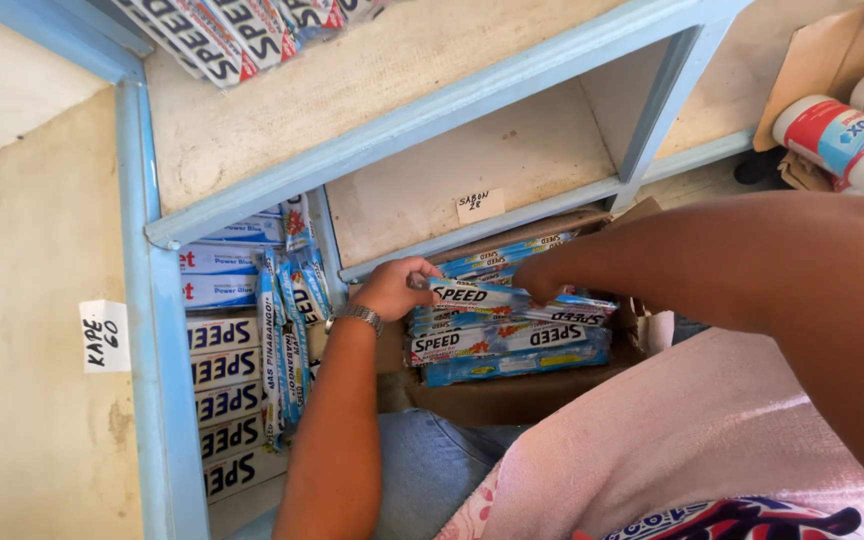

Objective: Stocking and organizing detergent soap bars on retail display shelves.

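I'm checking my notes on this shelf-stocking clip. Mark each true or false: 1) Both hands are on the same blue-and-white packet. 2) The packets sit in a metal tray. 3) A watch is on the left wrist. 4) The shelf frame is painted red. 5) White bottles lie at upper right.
1) True: the left hand and right hand hold one blue-and-white packet by its ends.
2) False: the packets lie stacked in a cardboard box.
3) True: a metal watch circles the left wrist.
4) False: the shelf frame is light blue.
5) True: white bottles lie on their sides there.
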